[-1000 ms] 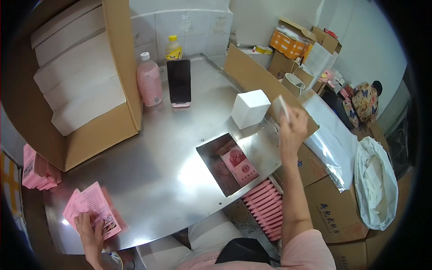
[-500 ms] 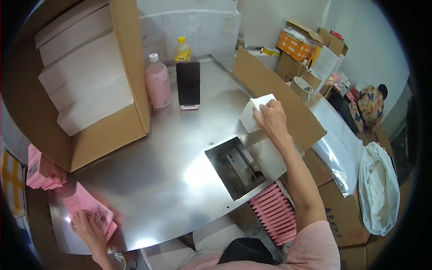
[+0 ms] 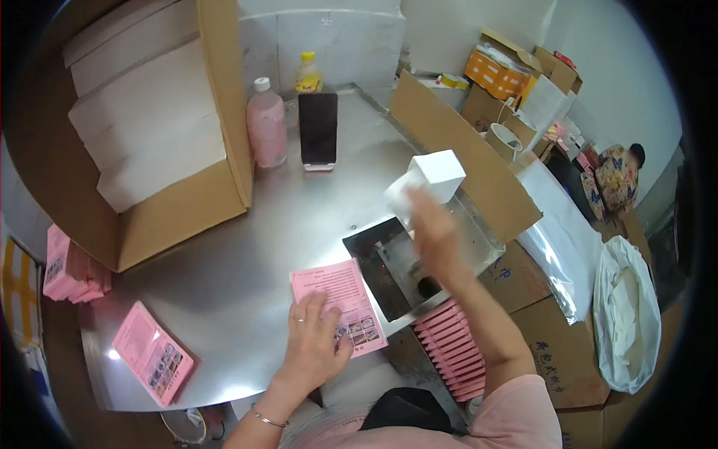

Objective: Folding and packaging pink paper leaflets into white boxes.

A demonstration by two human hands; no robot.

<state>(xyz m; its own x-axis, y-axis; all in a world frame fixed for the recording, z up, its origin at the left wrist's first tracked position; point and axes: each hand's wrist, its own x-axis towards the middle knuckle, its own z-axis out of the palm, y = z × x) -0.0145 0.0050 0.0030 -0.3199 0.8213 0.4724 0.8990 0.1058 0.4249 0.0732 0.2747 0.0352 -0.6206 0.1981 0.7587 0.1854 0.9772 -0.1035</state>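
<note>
My left hand (image 3: 318, 340) lies on a pink printed packet sleeve (image 3: 336, 288) beside the rectangular opening in the steel table, its fingers spread flat on the print. Further left rests a small stack of the same pink sleeves (image 3: 152, 355). My right hand (image 3: 435, 236) is smeared by motion above the far side of the opening. At its fingertips is a blurred piece of folded white paper (image 3: 400, 191), seemingly gripped. Right behind it stands a white block of folded paper (image 3: 441, 172), against the cardboard flap.
A large carton (image 3: 179, 232) holds white paper stacks at left. A phone (image 3: 318, 131) on a stand, a pink bottle (image 3: 267, 127) and a yellow-capped bottle (image 3: 308, 71) stand at the back. Filled pink packets (image 3: 452, 352) line up below the opening. Another person (image 3: 617, 179) sits far right.
My left hand has moved right from the pink stack, bringing one sleeve to the opening's edge. My right hand has drawn back nearer from the white block with a piece of white paper.
</note>
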